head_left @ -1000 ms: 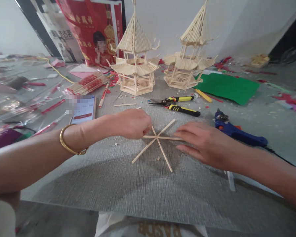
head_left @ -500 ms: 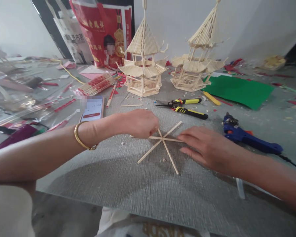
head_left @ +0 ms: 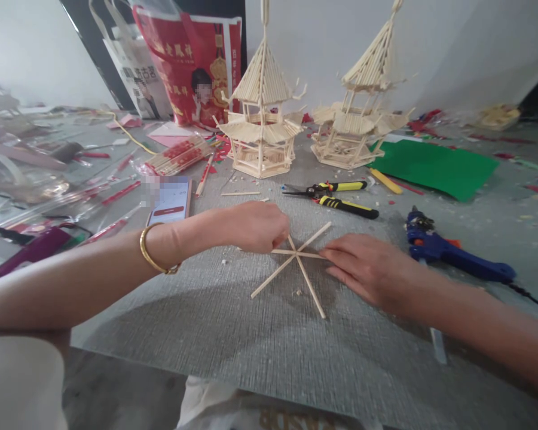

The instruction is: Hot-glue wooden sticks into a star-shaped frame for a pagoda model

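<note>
A six-armed star of thin wooden sticks [head_left: 311, 298] lies flat on the grey table [head_left: 197, 334], its arms crossing at one centre. My left hand [head_left: 264, 227], with a gold bangle at the wrist, is closed at the star's upper left; its fingertips are turned away and whatever they pinch is hidden. From the right, my right hand [head_left: 356, 266] has its fingers and thumb closed on the end of the star's right arm. Behind my hands stand two pagoda-like stick models, one upright in the middle [head_left: 262, 128] and one to its right [head_left: 356, 128].
Yellow-black pliers [head_left: 341, 197] lie beyond the star. A blue glue gun [head_left: 457, 254] is at the right, below green paper [head_left: 439, 164]. A phone [head_left: 173, 200], bundled sticks [head_left: 179, 155] and plastic wrappings are left. Bags [head_left: 197, 71] stand behind.
My right hand has shifted slightly left along the star's right arm. My left hand looks nearly unchanged, and the whole view has moved slightly.
</note>
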Action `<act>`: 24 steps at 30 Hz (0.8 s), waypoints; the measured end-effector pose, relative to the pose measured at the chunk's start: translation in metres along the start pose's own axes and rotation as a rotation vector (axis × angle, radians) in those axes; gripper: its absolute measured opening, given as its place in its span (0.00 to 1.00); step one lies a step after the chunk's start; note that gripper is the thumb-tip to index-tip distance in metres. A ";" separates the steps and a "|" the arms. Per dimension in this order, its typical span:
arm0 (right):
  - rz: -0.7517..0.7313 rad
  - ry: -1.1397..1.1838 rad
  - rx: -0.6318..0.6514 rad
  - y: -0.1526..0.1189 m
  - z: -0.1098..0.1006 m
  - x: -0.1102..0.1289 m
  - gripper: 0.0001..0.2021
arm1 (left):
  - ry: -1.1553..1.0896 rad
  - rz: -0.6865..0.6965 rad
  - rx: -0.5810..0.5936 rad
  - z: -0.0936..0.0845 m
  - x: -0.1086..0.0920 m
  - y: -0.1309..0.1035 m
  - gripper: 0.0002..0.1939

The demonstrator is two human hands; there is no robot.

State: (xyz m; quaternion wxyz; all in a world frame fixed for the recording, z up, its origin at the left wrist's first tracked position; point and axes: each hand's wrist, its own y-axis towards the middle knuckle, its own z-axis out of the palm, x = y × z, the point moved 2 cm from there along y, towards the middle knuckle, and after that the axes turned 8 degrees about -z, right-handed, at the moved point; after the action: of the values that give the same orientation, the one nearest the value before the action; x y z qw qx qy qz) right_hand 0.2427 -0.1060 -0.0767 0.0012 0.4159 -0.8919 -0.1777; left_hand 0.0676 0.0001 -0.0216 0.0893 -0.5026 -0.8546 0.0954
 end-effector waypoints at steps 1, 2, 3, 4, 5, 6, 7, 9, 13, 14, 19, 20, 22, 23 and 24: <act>-0.002 -0.001 -0.003 0.000 0.000 0.000 0.12 | -0.002 0.000 -0.005 0.000 0.000 0.000 0.12; -0.004 -0.003 -0.006 0.000 -0.001 0.000 0.12 | -0.006 0.003 -0.012 0.001 0.001 0.000 0.11; -0.005 -0.003 -0.007 0.001 -0.001 0.000 0.12 | -0.011 0.008 -0.017 0.001 0.001 -0.001 0.11; -0.005 -0.003 -0.007 0.001 -0.001 0.000 0.12 | -0.016 0.011 -0.018 0.001 0.002 -0.001 0.11; -0.003 -0.003 -0.006 0.001 -0.001 0.000 0.12 | -0.021 0.014 -0.016 0.001 0.002 -0.002 0.11; -0.001 -0.003 -0.004 0.001 0.000 0.000 0.12 | -0.026 0.016 -0.015 0.000 0.003 -0.003 0.11; 0.001 -0.002 -0.002 0.000 0.000 0.000 0.12 | -0.034 0.014 -0.012 -0.001 0.004 -0.004 0.10; 0.009 0.004 -0.003 0.000 0.001 0.000 0.12 | -0.063 0.006 -0.011 -0.005 0.006 -0.008 0.10; 0.025 0.007 -0.024 -0.001 0.002 0.000 0.12 | -0.168 -0.040 -0.033 -0.010 0.017 -0.018 0.11; 0.027 0.001 -0.024 0.000 0.002 0.000 0.12 | -0.196 -0.054 -0.040 -0.009 0.020 -0.021 0.11; 0.010 0.002 -0.010 0.002 -0.001 0.000 0.12 | -0.297 -0.121 -0.006 0.002 0.039 -0.032 0.10; 0.006 0.002 -0.021 0.002 -0.001 0.000 0.12 | -0.316 -0.129 0.007 0.004 0.042 -0.034 0.10; 0.004 -0.005 -0.048 0.002 -0.001 0.000 0.12 | -0.354 -0.145 0.016 0.006 0.045 -0.037 0.10; 0.004 -0.010 -0.059 0.002 -0.001 -0.001 0.12 | -0.373 -0.152 0.016 0.007 0.047 -0.038 0.10; 0.004 -0.014 -0.068 0.003 -0.001 -0.001 0.13 | -0.388 -0.158 0.014 0.008 0.048 -0.039 0.10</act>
State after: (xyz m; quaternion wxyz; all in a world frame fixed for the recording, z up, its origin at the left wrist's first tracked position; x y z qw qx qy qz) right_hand 0.2415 -0.1040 -0.0753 0.0095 0.4124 -0.8862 -0.2109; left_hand 0.0094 0.0228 -0.0170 -0.0665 -0.4053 -0.8920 0.1890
